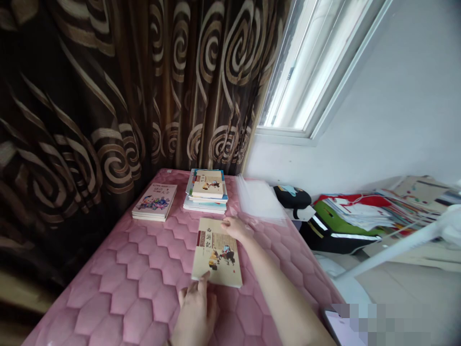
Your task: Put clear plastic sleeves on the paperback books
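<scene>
Evidently, one book point(218, 252), titled 西游記, lies apart on the pink quilted surface point(144, 278), not on either pile. At its ten o'clock, a low pile point(154, 202) seems labelled 谜语大全; at twelve, a taller pile point(207, 190) bears a similar 西游記 cover. The left hand point(196, 305), loosely spread, touches its six-o'clock edge; whether the right hand point(234, 228) pinches its one-o'clock corner, I cannot tell.

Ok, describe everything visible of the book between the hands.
The book looks like a closed paperback: cream cover, dark Chinese characters, reddish-brown panel, painted figures below, pale page edges. It appears to lie flat, face up, on the pink quilted surface. The left hand touches its near edge, the right hand its far right corner.
</scene>
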Action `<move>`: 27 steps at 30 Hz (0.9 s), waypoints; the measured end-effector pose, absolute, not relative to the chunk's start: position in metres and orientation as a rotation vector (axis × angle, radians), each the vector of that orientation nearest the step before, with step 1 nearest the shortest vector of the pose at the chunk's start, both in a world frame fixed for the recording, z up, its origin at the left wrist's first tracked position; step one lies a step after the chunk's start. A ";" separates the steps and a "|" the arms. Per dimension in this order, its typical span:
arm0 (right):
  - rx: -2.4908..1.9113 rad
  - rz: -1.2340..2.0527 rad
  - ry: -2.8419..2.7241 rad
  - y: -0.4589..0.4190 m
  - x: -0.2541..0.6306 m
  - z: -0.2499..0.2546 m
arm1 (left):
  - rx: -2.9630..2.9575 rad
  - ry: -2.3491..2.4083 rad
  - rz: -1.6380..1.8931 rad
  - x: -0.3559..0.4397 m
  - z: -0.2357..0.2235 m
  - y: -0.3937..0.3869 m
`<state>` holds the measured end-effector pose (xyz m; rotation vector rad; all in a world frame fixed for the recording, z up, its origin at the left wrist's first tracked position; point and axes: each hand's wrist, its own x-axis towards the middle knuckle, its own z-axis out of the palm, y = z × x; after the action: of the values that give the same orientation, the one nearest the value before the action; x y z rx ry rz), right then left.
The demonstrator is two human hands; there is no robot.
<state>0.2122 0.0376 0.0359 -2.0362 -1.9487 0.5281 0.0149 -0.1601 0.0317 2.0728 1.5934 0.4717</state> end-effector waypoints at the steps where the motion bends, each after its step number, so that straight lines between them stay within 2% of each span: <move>1: -2.045 0.525 -1.945 0.038 0.211 0.036 | 2.036 1.593 0.482 0.016 0.032 -0.159; 11: -2.142 0.519 -1.891 0.028 0.205 0.052 | 1.553 1.416 0.696 0.017 0.029 -0.161; 17: -2.186 0.526 -1.866 0.027 0.202 0.057 | 1.209 1.237 0.873 0.036 0.009 -0.169; 27: -2.183 0.527 -1.862 0.033 0.203 0.051 | 1.104 1.209 1.115 0.066 -0.004 -0.179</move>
<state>0.2029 0.0329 0.0507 -2.1830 -1.8617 0.5268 0.0664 -0.1791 -0.0041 1.1038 1.2092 1.1153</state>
